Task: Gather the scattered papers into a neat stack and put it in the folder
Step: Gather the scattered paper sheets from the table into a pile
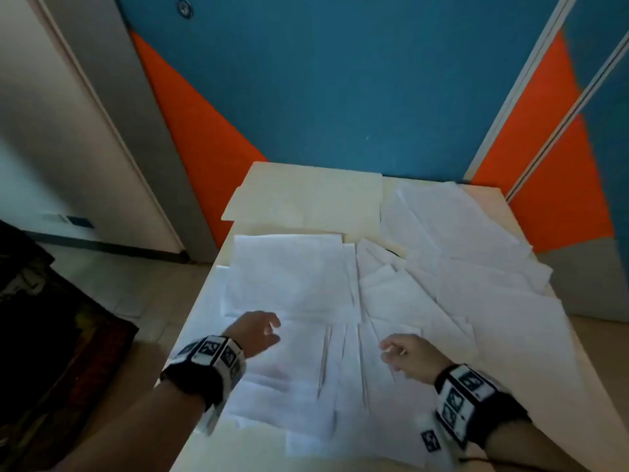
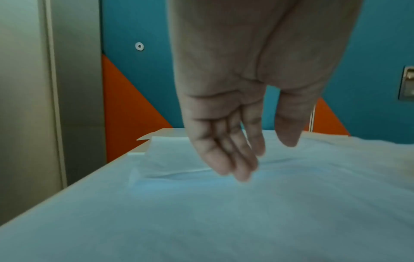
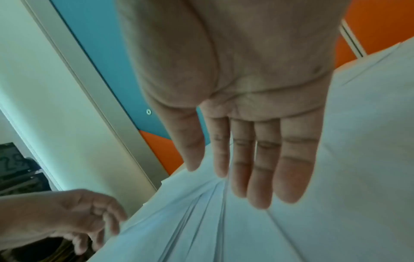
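Note:
Several white papers (image 1: 408, 301) lie scattered and overlapping across the table, fanned out between my hands (image 3: 201, 221). A cream folder (image 1: 306, 199) lies closed and flat at the table's far left. My left hand (image 1: 265, 330) hovers just above the near-left sheets (image 2: 201, 212), fingers relaxed and holding nothing. My right hand (image 1: 396, 349) hovers over the near-right sheets with straight fingers (image 3: 260, 177), palm down and empty. The left hand (image 3: 94, 218) also shows in the right wrist view.
The table (image 1: 211, 437) stands against a blue and orange wall (image 1: 340, 80). Its left edge drops to a tiled floor (image 1: 136, 287). A dark object (image 1: 51, 335) sits on the floor at the left. Papers overhang the table's right side.

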The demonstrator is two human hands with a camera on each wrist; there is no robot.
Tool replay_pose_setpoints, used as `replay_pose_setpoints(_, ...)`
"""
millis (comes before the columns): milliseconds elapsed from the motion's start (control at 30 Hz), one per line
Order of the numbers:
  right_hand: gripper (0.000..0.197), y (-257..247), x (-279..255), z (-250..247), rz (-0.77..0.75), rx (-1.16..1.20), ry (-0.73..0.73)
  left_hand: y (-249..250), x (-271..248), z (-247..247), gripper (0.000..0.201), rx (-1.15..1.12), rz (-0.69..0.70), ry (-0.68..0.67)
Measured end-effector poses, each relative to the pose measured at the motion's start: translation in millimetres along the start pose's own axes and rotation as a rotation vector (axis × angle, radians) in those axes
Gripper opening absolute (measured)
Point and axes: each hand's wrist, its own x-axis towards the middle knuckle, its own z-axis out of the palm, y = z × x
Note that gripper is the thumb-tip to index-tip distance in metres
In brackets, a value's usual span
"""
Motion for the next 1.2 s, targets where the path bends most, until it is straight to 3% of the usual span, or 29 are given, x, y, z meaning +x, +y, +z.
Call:
replay_pose_setpoints(133,0.049,-19,40,15,0.131,0.006,0.144,-10,28,-6,0.074,0.215,-0.005,0.116)
replay_pose_setpoints(233,0.067,-31,59,18,0.269,-0.087,0.272,-19,47,3,0.105,0.312,-0.057,0.03)
replay_pose_setpoints(300,0.078,-38,71,20,0.319,-0.141,0.229,-23,55,7,0.114,0.33,-0.099,-0.026)
replay_pose_setpoints(400,0.084,-45,88,28,0.314,-0.025,0.195,-21,61,12,0.105,0.406,-0.093,-0.005)
replay_pose_setpoints(533,0.048,-44,100,28,0.237,0.129,0.299,-19,68,17,0.082,0.575,-0.037,0.136)
replay_pose_setpoints(633,0.026,-43,103,25,0.192,0.125,0.327,-15,73,25,0.074,0.622,-0.028,0.145)
replay_pose_setpoints(867,0.041,-64,103,16,0.103,0.382,0.372,-3,73,29,0.059,0.567,-0.049,0.2)
replay_pose_setpoints(1067,0.03,-97,89,-4,-0.024,0.756,0.165,2,72,16,0.053,0.114,0.085,0.324)
replay_pose_setpoints(1200,0.043,-100,82,-16,-0.088,0.816,0.258,21,68,-14,0.033,-0.303,0.056,0.413)
